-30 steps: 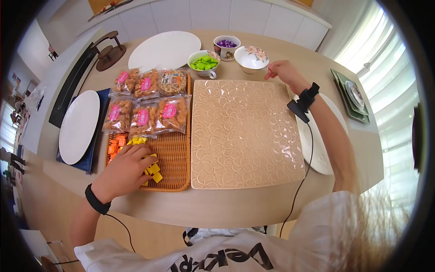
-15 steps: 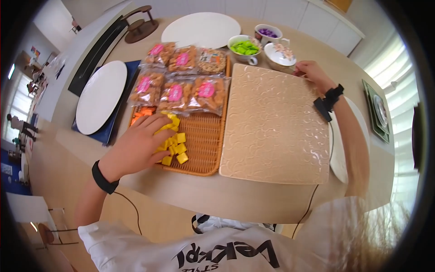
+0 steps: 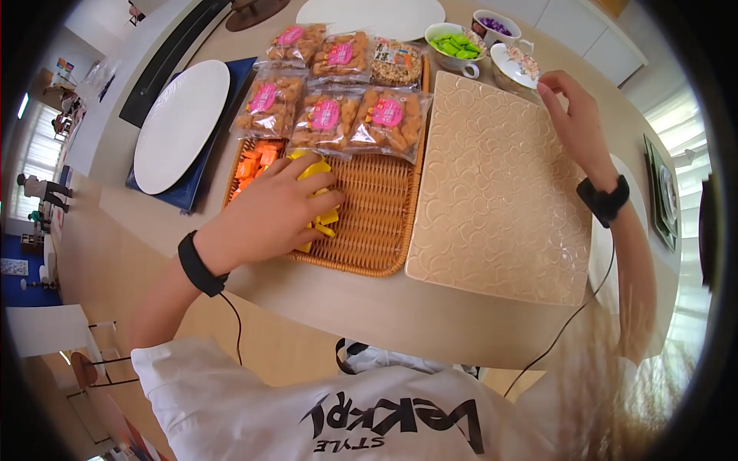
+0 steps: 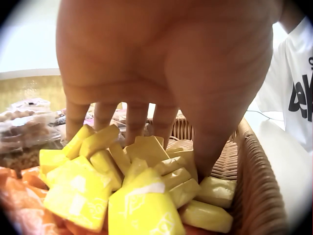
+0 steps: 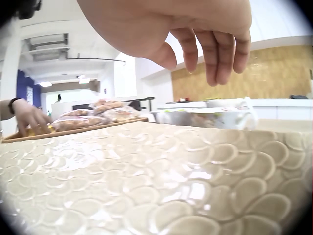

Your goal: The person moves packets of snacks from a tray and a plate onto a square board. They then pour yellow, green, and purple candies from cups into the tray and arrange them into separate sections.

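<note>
In the head view my left hand [image 3: 269,207] curls its fingers over yellow wrapped pieces [image 3: 328,217] in a wicker basket [image 3: 377,207]. The left wrist view shows the fingers and thumb of that hand [image 4: 166,54] reaching down around a heap of yellow pieces [image 4: 146,205]; exact contact at the fingertips is hidden. Orange pieces [image 3: 250,165] lie beside them, below bagged snacks [image 3: 327,115]. My right hand [image 3: 580,123] hovers over a beige patterned tray [image 3: 500,184], near a floral cup [image 3: 513,65]. In the right wrist view this hand [image 5: 195,29] holds nothing, fingers loosely bent.
Behind the basket and tray are a cup of green pieces [image 3: 461,46], a cup of purple pieces [image 3: 496,27] and a large white plate [image 3: 369,15]. An oval white plate [image 3: 184,127] lies at the left on a blue tray; green dishes [image 3: 661,188] stand far right.
The head view has shifted. My right hand has come away from beside the floral cup, back over the tray. My left hand has closed further round the yellow pieces, covering more of them.
</note>
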The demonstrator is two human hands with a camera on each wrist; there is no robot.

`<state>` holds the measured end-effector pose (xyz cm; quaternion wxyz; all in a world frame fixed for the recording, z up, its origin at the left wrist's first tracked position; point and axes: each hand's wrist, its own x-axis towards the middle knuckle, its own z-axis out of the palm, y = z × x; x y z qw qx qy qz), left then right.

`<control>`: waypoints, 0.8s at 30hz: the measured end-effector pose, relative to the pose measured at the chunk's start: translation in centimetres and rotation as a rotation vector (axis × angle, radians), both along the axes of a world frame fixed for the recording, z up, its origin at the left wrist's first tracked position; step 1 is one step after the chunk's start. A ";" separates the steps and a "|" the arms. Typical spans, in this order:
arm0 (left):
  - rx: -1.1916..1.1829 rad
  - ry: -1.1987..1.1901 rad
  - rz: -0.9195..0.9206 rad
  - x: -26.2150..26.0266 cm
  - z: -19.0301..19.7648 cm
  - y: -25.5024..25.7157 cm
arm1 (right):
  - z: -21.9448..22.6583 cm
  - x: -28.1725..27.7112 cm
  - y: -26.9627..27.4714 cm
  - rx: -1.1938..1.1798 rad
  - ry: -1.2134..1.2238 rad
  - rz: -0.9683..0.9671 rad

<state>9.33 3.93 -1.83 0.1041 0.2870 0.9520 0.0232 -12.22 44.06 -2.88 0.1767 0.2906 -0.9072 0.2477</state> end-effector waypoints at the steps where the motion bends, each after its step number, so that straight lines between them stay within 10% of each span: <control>1: 0.017 0.007 -0.022 0.0 0.0 -0.3 | 0.6 2.1 -1.6 0.019 0.110 0.092; 12: 0.212 -0.092 0.014 1.4 1.7 -2.1 | -1.0 14.5 -14.6 0.210 0.005 0.915; 24: 0.293 -0.041 -0.076 4.0 2.1 -4.5 | -2.7 15.1 -21.5 0.288 -0.557 0.715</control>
